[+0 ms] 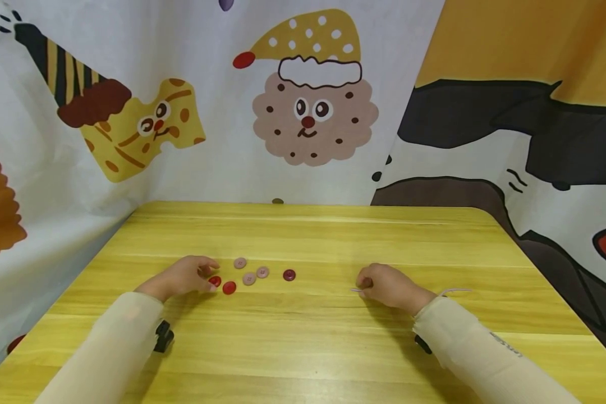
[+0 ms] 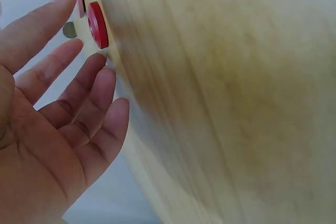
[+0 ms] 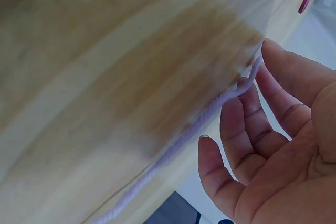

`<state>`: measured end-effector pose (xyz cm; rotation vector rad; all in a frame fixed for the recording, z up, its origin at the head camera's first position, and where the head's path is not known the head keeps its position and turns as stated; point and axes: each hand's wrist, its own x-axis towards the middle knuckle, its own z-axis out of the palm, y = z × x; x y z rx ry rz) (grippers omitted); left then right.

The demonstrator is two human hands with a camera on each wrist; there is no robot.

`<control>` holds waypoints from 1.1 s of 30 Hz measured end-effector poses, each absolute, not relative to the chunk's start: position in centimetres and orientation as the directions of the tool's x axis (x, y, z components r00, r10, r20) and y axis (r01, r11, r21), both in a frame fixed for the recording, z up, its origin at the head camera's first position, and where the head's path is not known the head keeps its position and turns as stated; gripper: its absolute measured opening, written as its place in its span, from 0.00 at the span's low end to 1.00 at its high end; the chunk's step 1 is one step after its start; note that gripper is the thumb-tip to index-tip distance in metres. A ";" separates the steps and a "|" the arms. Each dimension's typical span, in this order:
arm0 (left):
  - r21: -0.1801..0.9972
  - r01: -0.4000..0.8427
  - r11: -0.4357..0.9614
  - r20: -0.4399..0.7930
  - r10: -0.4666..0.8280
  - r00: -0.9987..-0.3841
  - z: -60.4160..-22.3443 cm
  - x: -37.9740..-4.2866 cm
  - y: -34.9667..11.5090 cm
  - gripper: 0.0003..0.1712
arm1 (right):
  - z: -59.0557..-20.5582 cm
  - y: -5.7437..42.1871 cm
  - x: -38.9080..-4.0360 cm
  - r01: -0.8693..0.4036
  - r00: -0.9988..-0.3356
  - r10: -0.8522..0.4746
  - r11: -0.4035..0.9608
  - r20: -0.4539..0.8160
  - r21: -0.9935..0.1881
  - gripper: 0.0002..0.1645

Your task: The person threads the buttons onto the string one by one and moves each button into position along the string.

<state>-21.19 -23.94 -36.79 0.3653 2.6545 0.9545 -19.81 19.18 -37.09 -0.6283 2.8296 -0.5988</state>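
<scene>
My left hand [image 1: 184,276] hovers at the left end of a group of buttons, fingers loosely bent and thumb apart. Its thumb tip overlaps a red button [image 1: 215,281] in the head view; another red button [image 1: 229,288] lies just to the right. In the left wrist view, a red button [image 2: 97,25] lies just beyond the fingertips [image 2: 76,45]. My right hand [image 1: 390,287] pinches a pale purple cord [image 3: 195,127] between thumb and fingers, close over the table. A short cord end [image 1: 356,290] sticks out left of the thumb, and more trails behind the wrist.
Three dusty pink buttons, one of them a four-hole button [image 1: 249,279], lie right of the red ones. A dark red button [image 1: 289,275] sits between them and my right hand. The wooden table [image 1: 303,342] ends at a printed curtain [image 1: 212,174].
</scene>
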 end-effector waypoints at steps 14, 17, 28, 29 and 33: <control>0.600 0.174 0.781 -0.167 0.335 -0.927 -36.9 -21.2 -23.6 0.25 | -37.2 19.1 -20.1 -0.374 -0.889 -0.450 0.821 -0.086 -0.432 0.05; 0.590 0.191 0.784 -0.156 0.343 -0.926 -37.0 -21.3 -23.5 0.24 | -37.2 19.0 -20.0 -0.371 -0.889 -0.449 0.822 -0.090 -0.432 0.05; 0.577 0.209 0.789 -0.143 0.349 -0.926 -37.1 -21.6 -23.3 0.19 | -37.2 19.1 -20.1 -0.380 -0.889 -0.451 0.825 -0.082 -0.418 0.07; 0.579 0.209 0.788 -0.143 0.351 -0.926 -37.1 -21.6 -23.2 0.18 | -37.2 19.2 -20.1 -0.381 -0.888 -0.452 0.824 -0.080 -0.420 0.07; 0.583 0.218 0.783 -0.138 0.360 -0.923 -37.0 -21.5 -23.1 0.15 | -37.3 19.2 -20.1 -0.379 -0.887 -0.454 0.819 -0.082 -0.432 0.07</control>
